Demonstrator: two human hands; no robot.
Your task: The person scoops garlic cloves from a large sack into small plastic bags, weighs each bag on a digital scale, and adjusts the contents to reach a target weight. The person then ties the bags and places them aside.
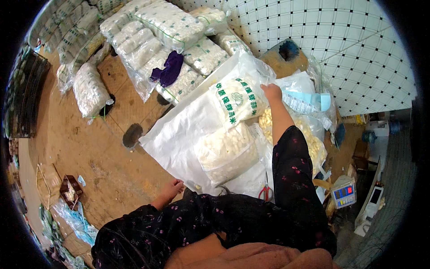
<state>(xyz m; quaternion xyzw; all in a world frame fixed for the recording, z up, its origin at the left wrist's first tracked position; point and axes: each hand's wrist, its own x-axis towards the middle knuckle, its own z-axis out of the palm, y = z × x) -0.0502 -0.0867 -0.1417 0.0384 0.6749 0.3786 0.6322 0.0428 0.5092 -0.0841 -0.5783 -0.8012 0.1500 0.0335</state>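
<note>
My right hand (271, 92) is closed on the top right corner of a clear bag (237, 101) with green printing and pale contents. It lies on a large white sheet (170, 134). Below it rests a second clear bag (226, 157) of pale pieces. My left hand (172, 188) has curled fingers at the sheet's lower left edge; what they hold is unclear. Red-handled scissors (265, 193) lie near my right sleeve. Beside that arm are loose-looking yellowish pieces (313, 148) in plastic and a pale blue packet (304, 101).
Stacked packed bags (168, 24) line the back, a purple cloth (169, 71) on them. At right stand a digital scale (344, 193) and a white device (374, 201). A small brown box (70, 190) sits lower left on the brown surface (98, 152). A tiled wall (313, 27) rises behind.
</note>
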